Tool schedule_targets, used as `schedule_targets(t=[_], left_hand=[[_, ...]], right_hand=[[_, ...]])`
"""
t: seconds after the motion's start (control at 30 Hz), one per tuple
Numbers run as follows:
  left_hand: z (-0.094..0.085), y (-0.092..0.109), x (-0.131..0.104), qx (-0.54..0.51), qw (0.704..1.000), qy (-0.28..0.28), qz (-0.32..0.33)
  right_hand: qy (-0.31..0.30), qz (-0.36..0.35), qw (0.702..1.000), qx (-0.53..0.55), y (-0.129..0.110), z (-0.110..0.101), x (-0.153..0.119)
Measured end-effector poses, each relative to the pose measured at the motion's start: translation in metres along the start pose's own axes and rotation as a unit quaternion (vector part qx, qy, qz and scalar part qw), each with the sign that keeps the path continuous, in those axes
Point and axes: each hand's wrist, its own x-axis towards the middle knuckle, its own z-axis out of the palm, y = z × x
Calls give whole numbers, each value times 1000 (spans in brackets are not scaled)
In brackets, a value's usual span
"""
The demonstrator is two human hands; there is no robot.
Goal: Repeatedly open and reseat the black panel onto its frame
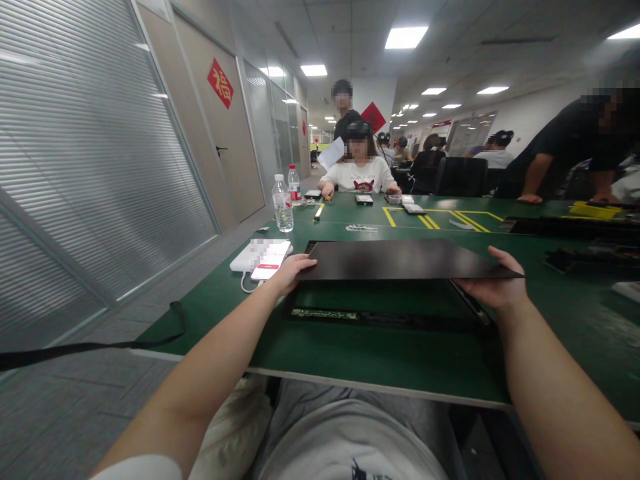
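Panel, black, flat and rectangular (400, 260), is lifted above the dark green desk (380, 370) between your two hands; your left hand (294, 272) is clamped on its left end, thumb on top, and your right hand (500, 283) grips the right end from below, thumb up beside the edge; the panel hides the part of the desk behind it. Under its near edge lies a long, thin black strip (420, 321) with a narrow green circuit board (325, 314) at its left; a dark, narrow bar (470, 303) slants down just beside your right fingers.

Close to your left hand, a lit smartphone (273, 259) leans on a flat white slab (243, 257), a thin white cable (243, 283) looping below; past them stand a clear plastic bottle with a white cap (283, 207) and another with a red cap and label (295, 187). Beyond the panel lie small silvery strips (361, 229) and yellow tape lines (427, 220); a co-worker in a white shirt (357, 175) sits opposite, near a small boxy drive with a pale label (365, 199). On your right, black parts (575, 260) crowd the desk, too blurred to tell; behind them a person in black (565, 137) leans over.
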Motion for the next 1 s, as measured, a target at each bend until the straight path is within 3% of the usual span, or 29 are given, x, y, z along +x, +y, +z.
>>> schedule_targets(t=[0.07, 0.17, 0.33, 0.43, 0.53, 0.8, 1.0], left_hand=[[0, 0, 1, 8, 1000, 16, 1], [1, -2, 2, 13, 1000, -3, 1], [6, -7, 2, 56, 996, -67, 31], [8, -7, 0, 148, 986, -51, 65], [7, -7, -1, 264, 960, -2, 98], [0, -10, 3, 449, 872, 18, 196], [-7, -10, 7, 500, 839, 59, 209]], right_hand=[[-9, -4, 998, 70, 1, 1, 3], [31, -13, 989, 141, 0, 5, 7], [109, -72, 975, 178, -3, 9, 7], [124, -118, 967, 191, -4, 12, 4], [115, -143, 961, 205, -3, 16, 2], [106, -193, 941, 257, -4, 20, 1], [182, -234, 919, 259, -6, 17, 5]])
